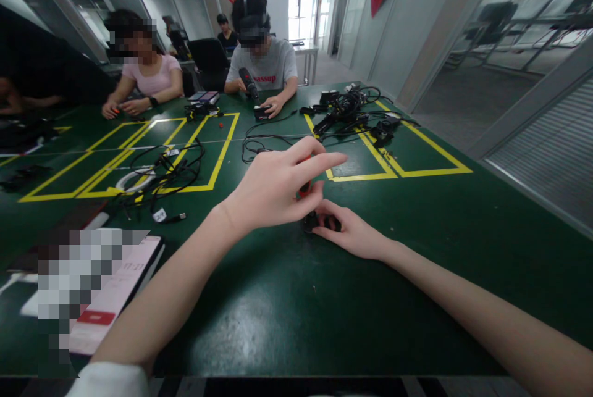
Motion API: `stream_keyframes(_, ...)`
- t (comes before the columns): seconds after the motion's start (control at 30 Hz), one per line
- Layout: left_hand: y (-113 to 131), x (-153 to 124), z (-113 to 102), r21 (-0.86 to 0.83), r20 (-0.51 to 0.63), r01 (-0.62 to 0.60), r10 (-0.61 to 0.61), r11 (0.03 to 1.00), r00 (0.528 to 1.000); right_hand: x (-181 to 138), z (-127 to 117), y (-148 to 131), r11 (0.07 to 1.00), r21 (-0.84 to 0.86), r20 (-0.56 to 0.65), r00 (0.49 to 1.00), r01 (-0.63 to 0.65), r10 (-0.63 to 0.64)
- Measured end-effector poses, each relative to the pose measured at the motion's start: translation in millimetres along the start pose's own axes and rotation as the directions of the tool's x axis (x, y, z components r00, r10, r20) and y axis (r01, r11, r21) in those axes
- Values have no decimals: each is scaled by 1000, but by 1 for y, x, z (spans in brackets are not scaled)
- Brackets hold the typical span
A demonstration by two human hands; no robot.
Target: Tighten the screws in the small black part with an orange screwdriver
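Note:
My left hand [278, 187] is raised over the green table [287, 310], thumb and fingers pinched on a small red object [304, 187] that points down. Directly below it sits a small black object [311, 222] on the table. My right hand [352, 233] lies on the table with its fingers closed around that black object, steadying it. The red object's lower end meets or nearly meets the black one; the contact is hidden by my fingers.
Yellow tape rectangles [217, 162] mark the table. A tangle of black cables [167, 168] lies left, more cables and black devices [347, 113] far right. A phone [111, 298] lies near left. Two people [264, 63] sit across, handling small devices.

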State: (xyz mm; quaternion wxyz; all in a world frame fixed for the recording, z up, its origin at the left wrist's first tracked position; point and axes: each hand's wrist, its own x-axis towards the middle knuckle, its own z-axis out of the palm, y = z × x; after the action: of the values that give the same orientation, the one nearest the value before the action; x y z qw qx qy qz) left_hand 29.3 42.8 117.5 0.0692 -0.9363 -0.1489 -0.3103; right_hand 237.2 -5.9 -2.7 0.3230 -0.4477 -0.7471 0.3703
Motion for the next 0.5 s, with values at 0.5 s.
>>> stream_keyframes(0.5, 0, 0, -1, -54, 23, -7, 8, 999, 1000, 0, -1, -2, 1000, -8, 1, 1000, -14, 14)
